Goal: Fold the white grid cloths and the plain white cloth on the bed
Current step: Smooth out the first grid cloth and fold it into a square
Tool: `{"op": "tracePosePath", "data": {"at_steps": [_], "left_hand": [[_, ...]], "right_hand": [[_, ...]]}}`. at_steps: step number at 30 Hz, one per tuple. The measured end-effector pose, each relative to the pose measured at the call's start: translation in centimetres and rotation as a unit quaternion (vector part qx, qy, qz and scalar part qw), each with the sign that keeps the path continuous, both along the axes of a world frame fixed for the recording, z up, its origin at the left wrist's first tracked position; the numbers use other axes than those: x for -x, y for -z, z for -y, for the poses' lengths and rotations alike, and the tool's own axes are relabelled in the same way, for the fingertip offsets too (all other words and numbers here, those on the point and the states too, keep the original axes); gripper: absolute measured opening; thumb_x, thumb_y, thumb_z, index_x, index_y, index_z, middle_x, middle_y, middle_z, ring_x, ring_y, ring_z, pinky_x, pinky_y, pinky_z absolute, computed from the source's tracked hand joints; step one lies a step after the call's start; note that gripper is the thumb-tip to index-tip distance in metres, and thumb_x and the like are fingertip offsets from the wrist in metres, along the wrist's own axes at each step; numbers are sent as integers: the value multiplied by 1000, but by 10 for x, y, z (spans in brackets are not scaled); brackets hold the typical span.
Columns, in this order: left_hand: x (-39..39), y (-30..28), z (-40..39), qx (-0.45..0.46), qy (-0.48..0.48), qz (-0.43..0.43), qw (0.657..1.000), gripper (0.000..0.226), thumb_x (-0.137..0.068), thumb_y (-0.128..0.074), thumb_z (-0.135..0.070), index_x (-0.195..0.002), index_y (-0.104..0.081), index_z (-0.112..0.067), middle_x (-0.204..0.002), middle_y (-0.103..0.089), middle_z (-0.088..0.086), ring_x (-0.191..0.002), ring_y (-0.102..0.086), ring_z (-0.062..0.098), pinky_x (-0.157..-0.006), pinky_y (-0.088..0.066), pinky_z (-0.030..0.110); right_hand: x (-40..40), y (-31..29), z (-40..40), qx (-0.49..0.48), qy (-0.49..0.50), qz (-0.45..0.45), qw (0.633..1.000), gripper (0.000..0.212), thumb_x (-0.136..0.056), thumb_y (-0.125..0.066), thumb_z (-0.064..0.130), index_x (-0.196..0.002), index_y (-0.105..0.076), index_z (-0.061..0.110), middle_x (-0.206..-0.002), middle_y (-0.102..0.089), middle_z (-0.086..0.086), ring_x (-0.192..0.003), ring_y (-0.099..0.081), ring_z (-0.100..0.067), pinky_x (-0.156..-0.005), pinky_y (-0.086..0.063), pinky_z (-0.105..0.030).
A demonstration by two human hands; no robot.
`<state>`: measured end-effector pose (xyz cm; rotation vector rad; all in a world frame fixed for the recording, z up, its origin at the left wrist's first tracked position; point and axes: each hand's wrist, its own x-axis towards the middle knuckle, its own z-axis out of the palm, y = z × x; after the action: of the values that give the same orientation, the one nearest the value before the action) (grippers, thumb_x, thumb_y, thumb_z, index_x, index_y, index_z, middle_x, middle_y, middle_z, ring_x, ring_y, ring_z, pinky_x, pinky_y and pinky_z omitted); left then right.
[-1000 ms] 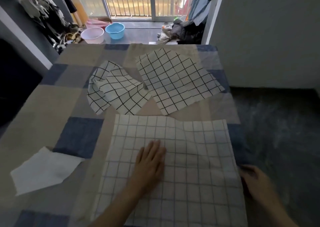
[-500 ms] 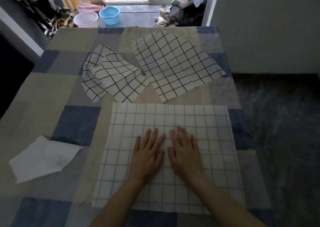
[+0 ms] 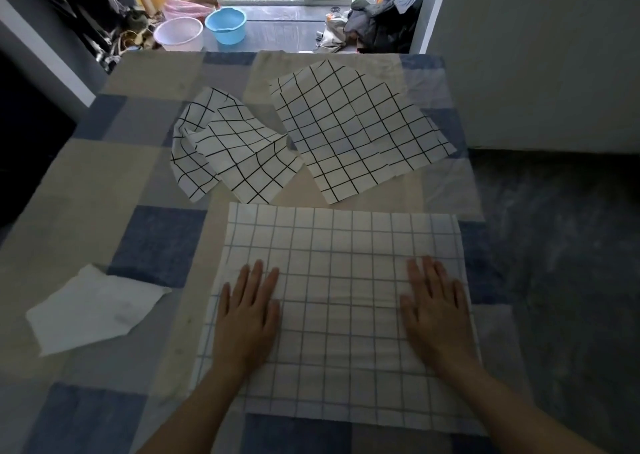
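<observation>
Head view looks down on a bed [image 3: 86, 183] covered in a blue, grey and beige check sheet, with a large white cloth with pale blue grid lines [image 3: 341, 256] spread flat at the near end, its edges roughly square to the bed. Both hands lie palm down on this cloth with fingers straight and close together, holding nothing: the left hand [image 3: 247, 318] near the cloth's left edge, the right hand [image 3: 438, 311] near its right edge, well apart from each other. Beyond the far edge of that cloth sit two white cloths with black grid lines. The one on the right [image 3: 356, 135] lies open and fairly flat, turned at an angle. The one on the left [image 3: 232, 149] is rumpled and partly folded over itself, its right corner just beside the flat one. To the left of the near cloth, apart from it, a plain white cloth [image 3: 93, 308] lies crumpled and unfolded on the sheet. Past the foot of the bed, on the floor by a barred glass door, stand a blue basin [image 3: 225, 24] and a pale pink basin [image 3: 178, 34], with dark clothing heaped at either side
</observation>
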<state>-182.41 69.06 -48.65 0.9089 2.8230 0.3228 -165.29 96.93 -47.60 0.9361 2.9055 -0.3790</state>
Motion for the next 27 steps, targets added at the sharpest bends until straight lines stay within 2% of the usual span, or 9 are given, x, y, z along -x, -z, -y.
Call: {"op": "tracePosePath", "data": {"at_steps": [11,17,21,24,25,27], "left_hand": [[2,0,1,18,1,1,1000,58,-98,-20,-46,-153,-7,-38,-163,-1,-8,-149,5,12,-120,-1,43],[3,2,2,18,11,-4,1000,59,-97,-18,-50,-153,-3,-40,-162,6,-10,-148,13,10,-120,-2,45],[3,2,3,15,16,-5,1000,63,-93,-12,-57,-153,-1,-40,-162,10,-10,-147,16,11,-120,5,43],[2,2,1,7,17,-4,1000,66,-90,-9,-57,-153,0,-40,-161,12,-10,-147,19,10,-119,9,42],[2,3,1,6,16,-8,1000,64,-91,-9,-56,-153,1,-40,-161,12,-10,-146,19,10,-118,10,42],[2,6,0,3,9,-15,1000,63,-92,-13,-53,-153,-1,-40,-162,10,-10,-146,19,9,-119,9,42]], "right_hand": [[0,0,3,-6,10,-14,1000,64,-93,-20,48,-153,-12,27,-161,-9,3,-148,-4,-12,-119,-10,-44],[-1,3,1,-30,-5,6,1000,65,-93,-14,48,-154,-4,27,-162,1,2,-148,5,-12,-120,-7,-43],[8,0,5,-22,17,27,999,71,-86,-6,45,-154,-4,24,-162,3,-3,-148,7,-17,-119,-3,-50],[38,-13,49,-42,71,-68,994,66,-89,-18,37,-151,-21,15,-161,-9,-9,-148,-4,-22,-117,-2,-51],[50,-15,76,-25,53,-100,993,64,-90,-21,34,-151,-22,16,-161,-10,-7,-148,-4,-20,-118,-3,-48],[69,-10,130,14,-26,-109,994,60,-95,-22,37,-153,-15,22,-161,-4,1,-148,3,-15,-120,-2,-44]]}}
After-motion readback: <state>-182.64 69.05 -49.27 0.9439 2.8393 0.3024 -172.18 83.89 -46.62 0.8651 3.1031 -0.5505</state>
